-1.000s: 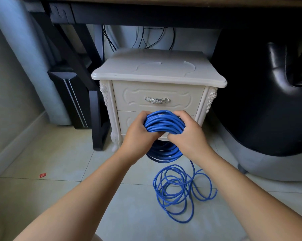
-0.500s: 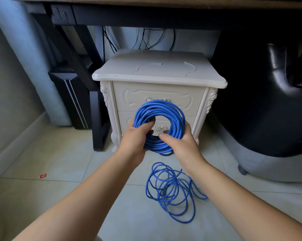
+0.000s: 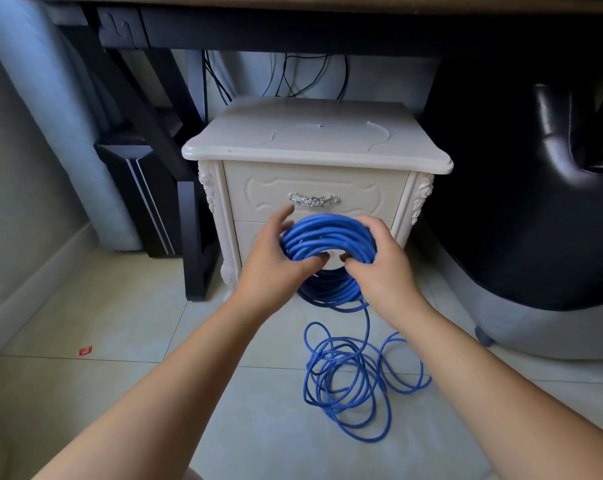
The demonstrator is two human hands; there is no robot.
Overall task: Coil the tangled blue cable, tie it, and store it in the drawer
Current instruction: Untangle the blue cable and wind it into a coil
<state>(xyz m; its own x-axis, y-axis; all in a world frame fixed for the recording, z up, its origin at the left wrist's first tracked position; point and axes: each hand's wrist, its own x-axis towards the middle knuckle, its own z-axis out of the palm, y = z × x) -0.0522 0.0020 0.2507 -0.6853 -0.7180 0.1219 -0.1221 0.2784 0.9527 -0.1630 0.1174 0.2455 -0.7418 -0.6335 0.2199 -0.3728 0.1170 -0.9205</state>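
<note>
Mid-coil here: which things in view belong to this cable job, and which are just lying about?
Job: coiled blue round cable, gripped by left hand and right hand; its loose blue loops on the tiled floor; shut top drawer of the cream carved cabinet.
Lying about: small red scrap on the floor; black leather chair; thin black wires behind the cabinet.

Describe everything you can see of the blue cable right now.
The blue cable is thin, plastic-looking cord. Most is wound into a thick upright ring held in front of the nightstand; the left hand and right hand grip its sides, thumbs through the hole. One strand drops to a loose tangle of loops on the floor tiles.
</note>
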